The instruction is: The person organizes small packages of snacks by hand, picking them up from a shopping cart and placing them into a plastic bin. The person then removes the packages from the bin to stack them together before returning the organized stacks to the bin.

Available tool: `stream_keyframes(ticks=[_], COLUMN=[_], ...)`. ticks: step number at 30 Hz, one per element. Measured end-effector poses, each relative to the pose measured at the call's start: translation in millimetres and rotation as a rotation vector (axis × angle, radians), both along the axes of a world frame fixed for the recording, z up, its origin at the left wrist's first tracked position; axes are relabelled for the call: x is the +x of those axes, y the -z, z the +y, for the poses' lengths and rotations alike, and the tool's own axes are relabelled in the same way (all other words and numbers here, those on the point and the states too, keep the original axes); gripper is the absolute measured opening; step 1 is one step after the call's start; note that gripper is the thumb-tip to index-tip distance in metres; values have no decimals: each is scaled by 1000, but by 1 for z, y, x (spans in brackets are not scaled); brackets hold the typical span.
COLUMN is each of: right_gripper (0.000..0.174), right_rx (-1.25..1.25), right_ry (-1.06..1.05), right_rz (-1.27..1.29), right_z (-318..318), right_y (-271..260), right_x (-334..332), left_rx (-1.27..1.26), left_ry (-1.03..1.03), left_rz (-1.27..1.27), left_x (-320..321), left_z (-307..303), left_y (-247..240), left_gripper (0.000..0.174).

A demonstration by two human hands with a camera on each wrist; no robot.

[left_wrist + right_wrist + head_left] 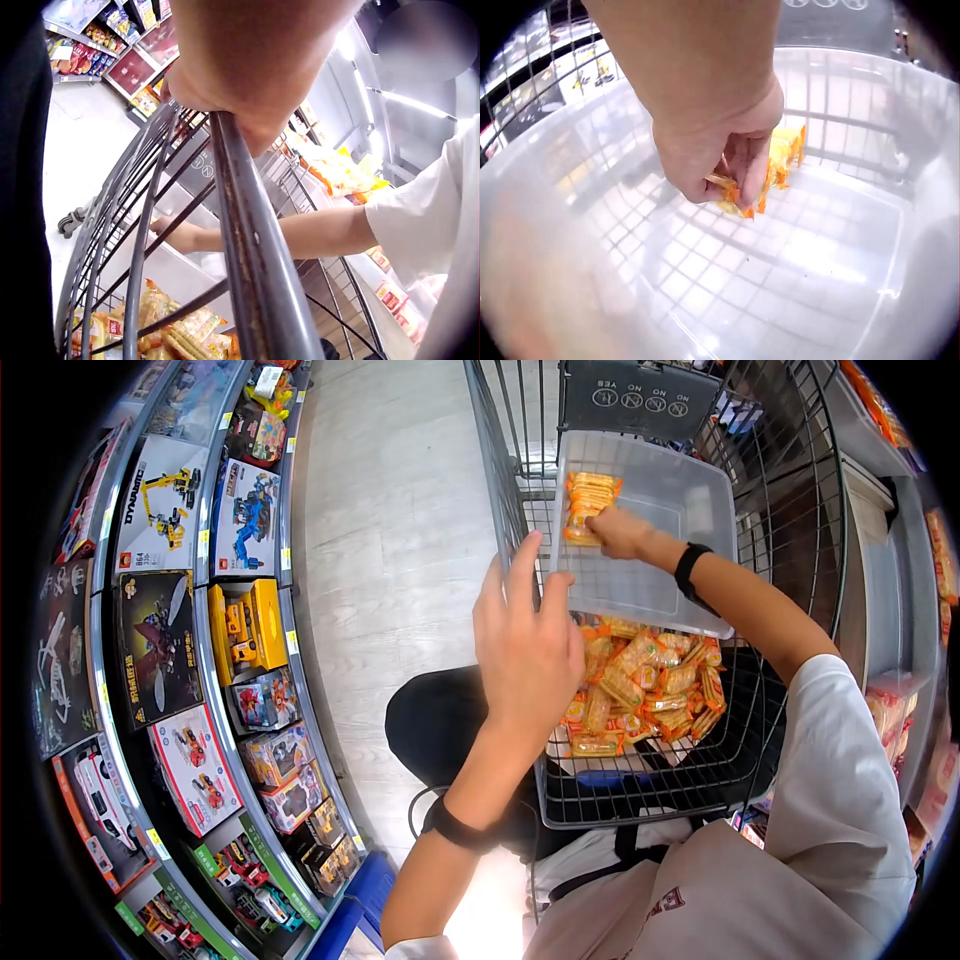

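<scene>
My right hand (622, 532) reaches into a clear plastic bin (660, 582) and pinches a yellow-and-orange snack packet (731, 204) with thumb and fingers. That packet is at the near end of a row of similar packets (592, 488) standing along the bin's left side. Part of the row is hidden behind the hand in the right wrist view. My left hand (530, 645) is held over the left side of the shopping cart (259, 240), fingers spread and fairly straight, nothing in it. Nearer my body, a loose pile of the same packets (640, 685) lies in the cart.
The bin sits in the cart's far half, near a dark panel (640, 398) with printed symbols. Shelves of boxed toys (160, 510) line the left side, beyond a pale floor (390, 520). More shelving (880, 600) stands close on the right.
</scene>
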State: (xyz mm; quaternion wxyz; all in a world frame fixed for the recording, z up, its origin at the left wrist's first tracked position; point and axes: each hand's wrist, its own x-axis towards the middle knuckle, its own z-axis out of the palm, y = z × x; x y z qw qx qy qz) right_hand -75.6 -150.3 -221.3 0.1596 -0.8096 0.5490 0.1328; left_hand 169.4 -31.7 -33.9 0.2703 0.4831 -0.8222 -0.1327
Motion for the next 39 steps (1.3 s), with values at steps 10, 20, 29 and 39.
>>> stream_keyframes(ticks=[10, 20, 29, 39], right_gripper=[18, 57, 28, 76], right_rx=[-41, 296, 435, 540], right_ry=[168, 1058, 552, -194], right_rz=[-262, -628, -383, 179], right_z=[-17, -13, -10, 170], right_y=[26, 15, -103, -161], right_x=[-37, -24, -9, 64], left_rx=[-29, -48, -44, -96], left_ry=[-21, -29, -31, -23], left_rz=[27, 12, 43, 48], left_x=[-3, -4, -2, 1], left_z=[2, 1, 0, 0], left_y=[-4, -4, -3, 3], left_gripper=[30, 29, 27, 23])
